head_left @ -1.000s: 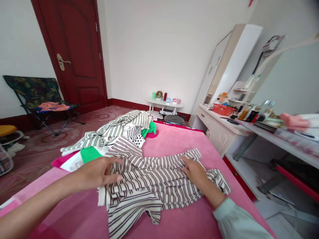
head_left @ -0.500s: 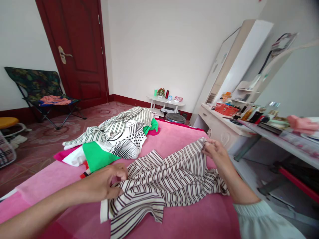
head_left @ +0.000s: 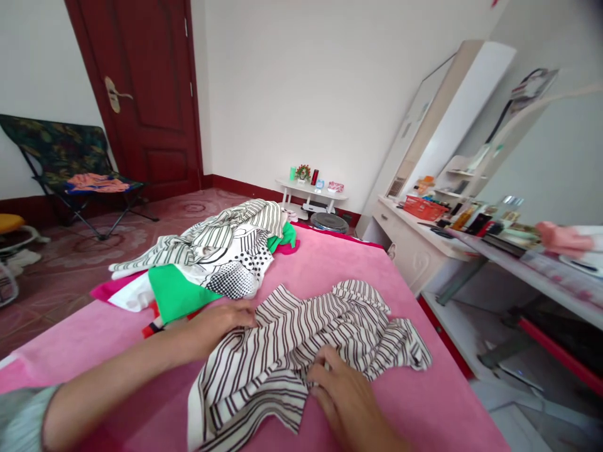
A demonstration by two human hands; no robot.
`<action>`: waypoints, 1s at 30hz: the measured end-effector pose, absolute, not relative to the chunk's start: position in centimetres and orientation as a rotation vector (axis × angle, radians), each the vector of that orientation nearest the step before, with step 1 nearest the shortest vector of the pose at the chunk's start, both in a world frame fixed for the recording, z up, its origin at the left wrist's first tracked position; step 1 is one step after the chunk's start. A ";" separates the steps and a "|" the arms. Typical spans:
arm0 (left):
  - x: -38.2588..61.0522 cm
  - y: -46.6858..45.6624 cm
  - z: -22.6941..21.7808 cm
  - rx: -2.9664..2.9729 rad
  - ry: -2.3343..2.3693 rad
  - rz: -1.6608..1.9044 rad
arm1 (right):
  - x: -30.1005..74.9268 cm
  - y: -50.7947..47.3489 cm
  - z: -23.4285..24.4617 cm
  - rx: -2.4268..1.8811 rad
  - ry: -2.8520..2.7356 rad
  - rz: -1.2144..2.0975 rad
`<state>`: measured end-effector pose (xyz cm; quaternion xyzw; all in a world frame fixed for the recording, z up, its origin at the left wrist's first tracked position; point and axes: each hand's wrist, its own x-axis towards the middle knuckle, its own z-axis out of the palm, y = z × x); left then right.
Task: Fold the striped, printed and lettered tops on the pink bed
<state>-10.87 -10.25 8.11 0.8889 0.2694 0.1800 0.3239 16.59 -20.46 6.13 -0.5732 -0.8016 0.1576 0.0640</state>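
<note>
Two hands on striped garment (head_left: 301, 333), centre of bed (head_left: 424, 408) | left hand (head_left: 221, 320) at its 9 o'clock edge, grip unclear | right hand (head_left: 340, 392) flat, open, 6 o'clock | judged limp, light; pinch hems, corners.

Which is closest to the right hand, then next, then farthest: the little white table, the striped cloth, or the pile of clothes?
1. Striped cloth: right under the right hand, touching it.
2. Pile of clothes: farther off, to the left.
3. Little white table: way back by the wall.
</note>
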 end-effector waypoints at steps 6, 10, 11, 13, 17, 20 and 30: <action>-13.6 -10.3 9.6 2.032 0.860 0.433 | 18.0 -21.6 9.1 -1.428 -2.095 0.933; -15.9 -8.5 10.9 1.660 1.088 0.724 | 22.0 -20.4 11.8 -1.429 -1.521 1.068; -16.1 -7.8 11.2 1.544 1.130 0.828 | 23.1 -19.8 12.0 -1.429 -1.357 0.994; -15.7 -5.9 11.9 1.323 1.149 1.065 | 24.4 -18.8 11.6 -1.432 -1.080 0.854; -12.0 -2.0 13.7 1.108 1.006 1.468 | 22.2 -19.7 8.4 -1.422 -1.296 0.996; -6.9 -1.3 14.9 1.131 0.891 1.429 | 18.8 -21.5 7.1 -1.376 -1.845 1.270; 3.1 -10.6 14.6 1.899 0.306 0.820 | 21.1 -15.8 8.1 -1.415 -1.446 0.588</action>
